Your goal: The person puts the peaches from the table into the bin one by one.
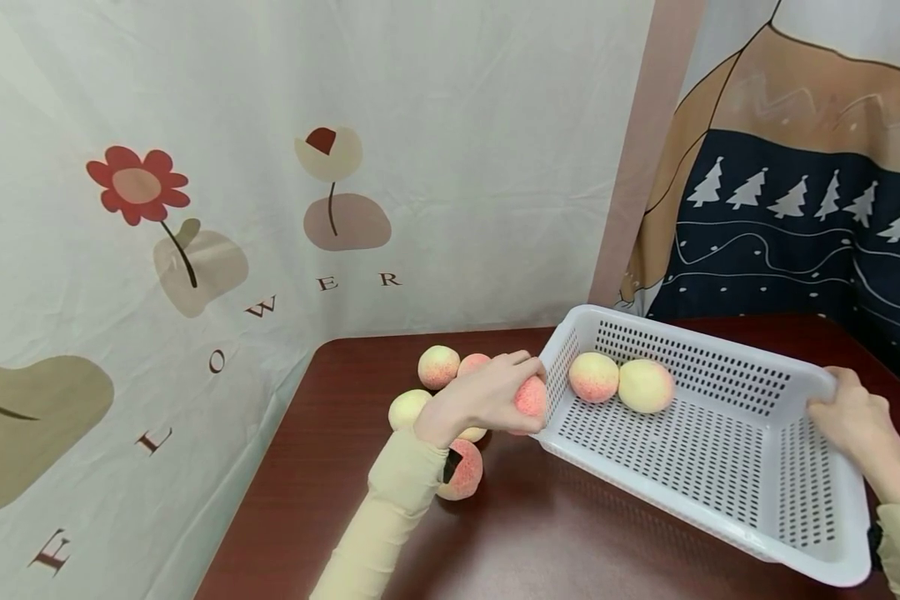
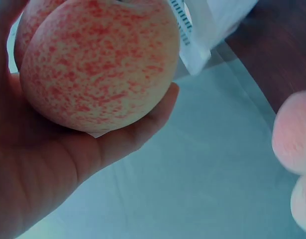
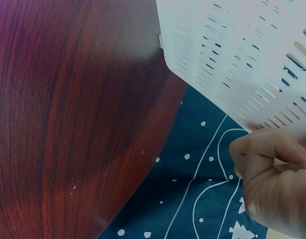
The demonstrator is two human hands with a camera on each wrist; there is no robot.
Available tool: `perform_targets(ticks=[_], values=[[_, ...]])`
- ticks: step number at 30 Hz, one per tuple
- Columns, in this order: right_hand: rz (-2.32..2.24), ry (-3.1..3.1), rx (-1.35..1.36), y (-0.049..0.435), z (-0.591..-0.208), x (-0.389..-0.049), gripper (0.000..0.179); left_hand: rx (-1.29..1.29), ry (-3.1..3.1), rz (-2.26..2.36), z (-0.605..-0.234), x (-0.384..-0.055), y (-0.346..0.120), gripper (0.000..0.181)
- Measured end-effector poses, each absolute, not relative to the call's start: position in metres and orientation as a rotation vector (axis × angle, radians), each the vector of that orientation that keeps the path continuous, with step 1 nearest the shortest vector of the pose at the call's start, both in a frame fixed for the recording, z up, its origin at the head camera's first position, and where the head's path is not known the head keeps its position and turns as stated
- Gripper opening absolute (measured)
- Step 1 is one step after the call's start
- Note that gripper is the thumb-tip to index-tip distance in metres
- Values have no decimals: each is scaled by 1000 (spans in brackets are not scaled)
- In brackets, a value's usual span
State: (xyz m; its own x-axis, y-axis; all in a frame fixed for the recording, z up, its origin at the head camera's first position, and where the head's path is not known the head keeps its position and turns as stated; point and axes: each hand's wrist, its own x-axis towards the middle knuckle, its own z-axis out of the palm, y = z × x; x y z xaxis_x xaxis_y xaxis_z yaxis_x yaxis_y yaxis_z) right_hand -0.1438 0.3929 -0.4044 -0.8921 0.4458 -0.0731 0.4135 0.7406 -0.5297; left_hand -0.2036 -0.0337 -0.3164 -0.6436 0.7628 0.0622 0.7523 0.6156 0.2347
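Note:
My left hand (image 1: 483, 396) grips a pink and yellow peach (image 1: 530, 397) just beside the left end of a white perforated plastic basket (image 1: 720, 450). In the left wrist view the held peach (image 2: 100, 67) fills the palm, with fingers curled round it. At the basket's right end, my right hand (image 1: 858, 421) holds the rim; the right wrist view shows the curled fingers (image 3: 257, 149) against the basket's edge. Two peaches touch each other inside the basket, a redder one (image 1: 593, 377) and a yellower one (image 1: 647, 386). The basket looks tilted, raised off the table at the right.
Several more peaches lie on the dark red wooden table (image 1: 307, 500) around my left forearm, among them one at the back (image 1: 438, 367) and one near the wrist (image 1: 465, 471). Behind the table hang a pale flower-printed cloth (image 1: 457, 167) and a dark tree-printed cloth (image 1: 765, 242).

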Motion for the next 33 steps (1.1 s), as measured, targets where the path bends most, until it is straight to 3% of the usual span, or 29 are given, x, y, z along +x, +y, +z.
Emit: perform_targets(ticks=[17,33], values=[[868,-2869,-707,392,-404,-143,63,1450,2656,424,-327,-217,40,40],[870,-2879,-744,391,-402,-144,64,1423,2644,327,-329,-232,81,45]])
